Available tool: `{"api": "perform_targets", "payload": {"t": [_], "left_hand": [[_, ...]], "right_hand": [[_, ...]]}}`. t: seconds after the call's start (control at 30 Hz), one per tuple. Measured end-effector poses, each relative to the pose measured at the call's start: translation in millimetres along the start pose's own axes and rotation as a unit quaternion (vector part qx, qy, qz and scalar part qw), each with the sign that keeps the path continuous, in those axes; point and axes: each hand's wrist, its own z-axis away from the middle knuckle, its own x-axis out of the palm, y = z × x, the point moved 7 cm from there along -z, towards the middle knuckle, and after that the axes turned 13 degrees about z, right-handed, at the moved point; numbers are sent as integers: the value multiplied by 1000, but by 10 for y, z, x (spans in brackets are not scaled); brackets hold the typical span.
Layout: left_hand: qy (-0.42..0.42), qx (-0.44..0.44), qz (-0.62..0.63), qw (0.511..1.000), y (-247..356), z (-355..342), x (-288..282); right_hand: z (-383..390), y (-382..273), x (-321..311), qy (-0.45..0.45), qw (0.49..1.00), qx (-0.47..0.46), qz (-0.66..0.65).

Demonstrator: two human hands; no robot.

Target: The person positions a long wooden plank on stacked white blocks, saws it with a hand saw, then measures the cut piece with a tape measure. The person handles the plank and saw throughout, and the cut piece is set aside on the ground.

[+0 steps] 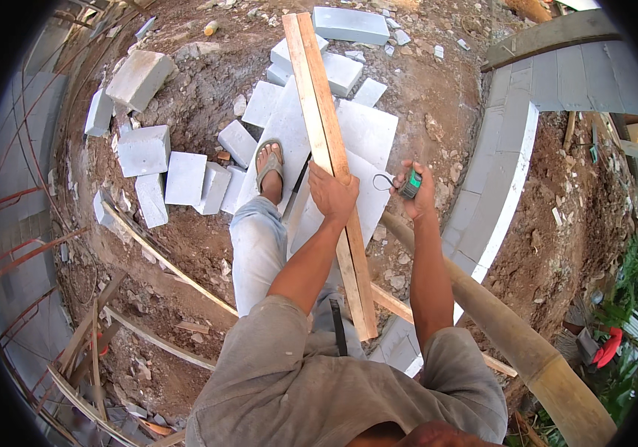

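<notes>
Two long wooden battens [319, 104] lie side by side, slanting from the far middle down past my body. My left hand [334, 197] is wrapped round them near mid-length. To its right, my right hand [424, 195] is closed on a green and black tape measure [411, 183] with a thin dark strap loop sticking out on its left. No drawn-out blade can be made out. Beneath the battens are pale grey blocks [367, 134] laid flat, and my sandalled foot [270, 167] rests on them, left of the wood.
Loose blocks [144, 151] lie on rubbly soil at the left and far side. A low block wall [494, 190] curves along the right. A thick bamboo pole [512, 328] crosses at the lower right. Reinforcing bars [32, 257] and timber strips [162, 339] stand at the left.
</notes>
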Motion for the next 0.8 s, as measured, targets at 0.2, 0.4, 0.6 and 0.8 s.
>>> {"api": "perform_targets", "payload": {"t": [0.2,0.4,0.6,0.8], "left_hand": [[-34,39,-35,998,226,-109,161],[-62,40,-57,996,282,-174,108],[-139,69,-79,985,299,-205,42],[-197,103,-95,970,240,192,37]], "right_hand": [[1044,940,-565,-5,998,58,-4],[1314,1074,-620,-5,994,2,109],[1554,1135,-387,-11,997,-10,76],[1551,1142,-264,4,992,-10,124]]}}
